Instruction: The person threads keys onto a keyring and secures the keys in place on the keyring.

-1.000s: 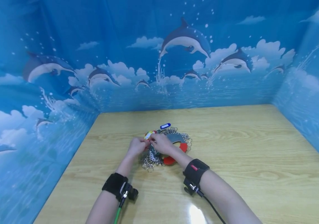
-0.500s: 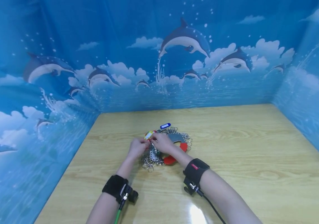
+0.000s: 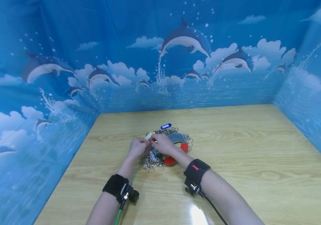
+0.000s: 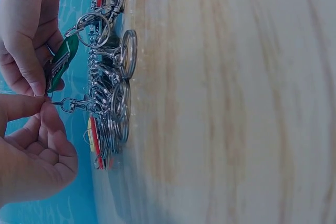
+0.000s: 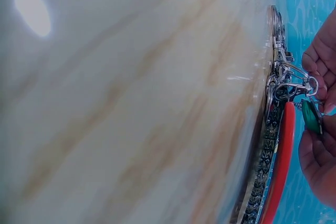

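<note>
My left hand (image 3: 138, 147) pinches the end of a metal key ring (image 4: 56, 103) between thumb and index finger. A swivel clasp (image 4: 79, 104) runs from that ring to the pile of key rings (image 4: 118, 119). Beside it, my right hand (image 3: 161, 143) holds a green key tag (image 4: 63, 61) in its fingers, close to the left fingertips. A second ring (image 4: 100, 27) hangs by the top of the green tag. Both hands are over the left side of a grey and red horseshoe-shaped piece (image 3: 185, 147), fringed with rings and clasps. The right forearm hides part of it.
A yellow key tag (image 3: 149, 135) lies just beyond the fingertips, with red beside it. Farther back is a blue key tag (image 3: 166, 126). The wood-grain table (image 3: 233, 150) is bordered by a blue dolphin-print curtain (image 3: 121, 62). Cables trail from both wrist cameras.
Both hands stay at the same spot, with only small shifts of the fingers. The yellow tag tilts slightly; the pile and the blue tag keep their places.
</note>
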Demonstrator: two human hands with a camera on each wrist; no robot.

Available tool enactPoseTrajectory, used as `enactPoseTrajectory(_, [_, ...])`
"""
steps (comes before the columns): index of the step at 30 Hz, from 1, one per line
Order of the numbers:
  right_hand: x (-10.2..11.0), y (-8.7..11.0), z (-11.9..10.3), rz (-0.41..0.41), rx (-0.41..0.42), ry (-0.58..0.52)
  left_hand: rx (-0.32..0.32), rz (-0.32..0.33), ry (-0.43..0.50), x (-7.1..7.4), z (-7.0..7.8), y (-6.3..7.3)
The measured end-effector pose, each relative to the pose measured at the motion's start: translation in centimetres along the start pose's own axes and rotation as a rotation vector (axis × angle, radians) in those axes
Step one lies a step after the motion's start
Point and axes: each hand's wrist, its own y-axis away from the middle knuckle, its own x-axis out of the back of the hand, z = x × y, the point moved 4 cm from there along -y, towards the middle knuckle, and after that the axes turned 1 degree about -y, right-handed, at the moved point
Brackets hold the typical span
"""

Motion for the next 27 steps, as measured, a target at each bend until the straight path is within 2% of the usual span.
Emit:
enactPoseTrajectory(9, [0.11,0.03,-0.43,0.003,0.030,-0.002,0.014,0.007,0.048,0.17,-0.01,0.03])
enactPoseTrajectory(17, [0.12,-0.17,0.14,0.012,-0.023,-0.042,-0.013,-0.054,0.158,-0.15,-0.81,-0.38])
enactPoseTrajectory(21, [-0.03,-0.22,0.34,0.002,-0.043,-0.043,-0.008,-0.069,0.145,-0.08,-0.83,-0.24])
enactPoseTrajectory(27, [-0.14,-0.15,0.19,-0.001,-0.032,-0.036,-0.018,-0.061,0.131,0.00,-0.54,0.04])
